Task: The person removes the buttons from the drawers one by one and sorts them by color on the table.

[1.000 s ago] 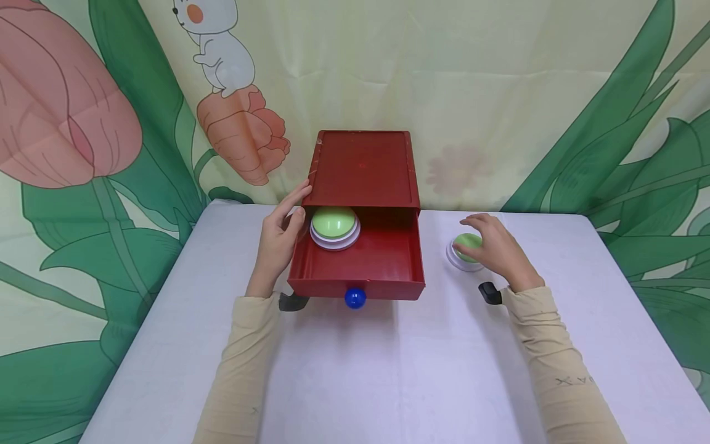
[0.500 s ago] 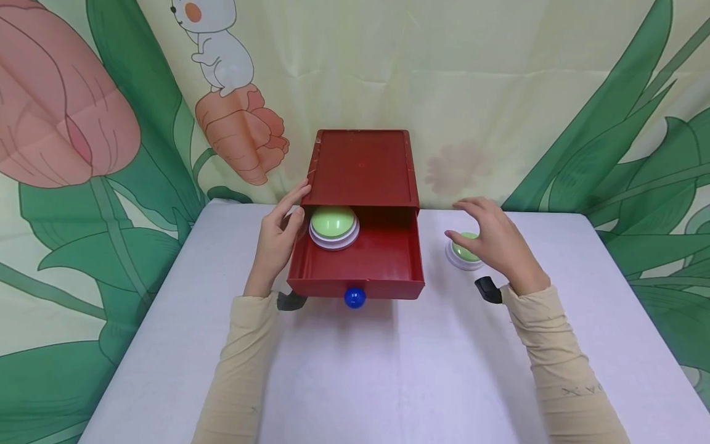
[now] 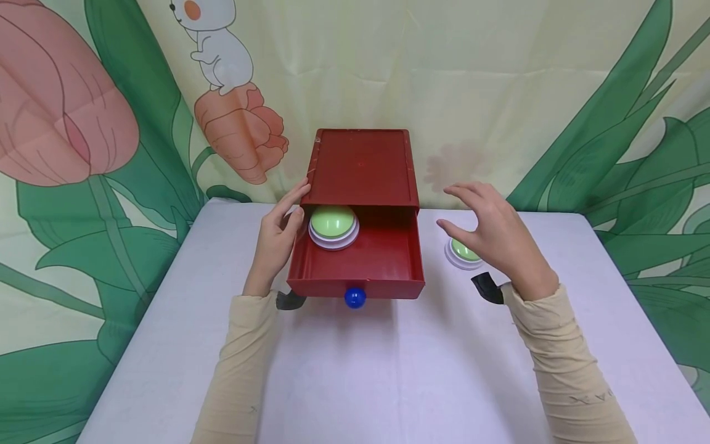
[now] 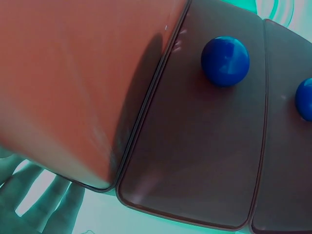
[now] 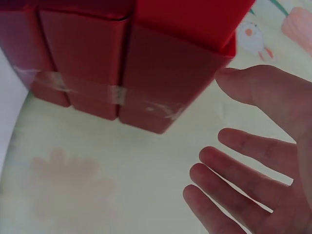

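Note:
My left hand (image 3: pixel 275 239) rests along the left side of the red drawer box (image 3: pixel 362 168), fingers mostly straight. Its top drawer (image 3: pixel 383 259) is pulled out, with a blue knob (image 3: pixel 355 298) on the front. A round push button (image 3: pixel 333 223) with a green dome and white base sits inside, at the drawer's back left. Right of the box, a similar green push button (image 3: pixel 465 251) lies on the table, partly hidden by my right hand (image 3: pixel 501 237). That hand hovers above it, thumb and fingers spread and holding nothing.
The left wrist view shows more blue knobs (image 4: pixel 225 61) on the lower drawers. Clear tape (image 5: pixel 117 95) runs across the box's side. A printed cloth (image 3: pixel 499 92) hangs behind the white table (image 3: pixel 344 382). A black strap end (image 3: pixel 488 288) sticks out at my right wrist.
My right hand has risen off the button on the table and spread its thumb and fingers wider. The button stays in place, and my left hand has not moved.

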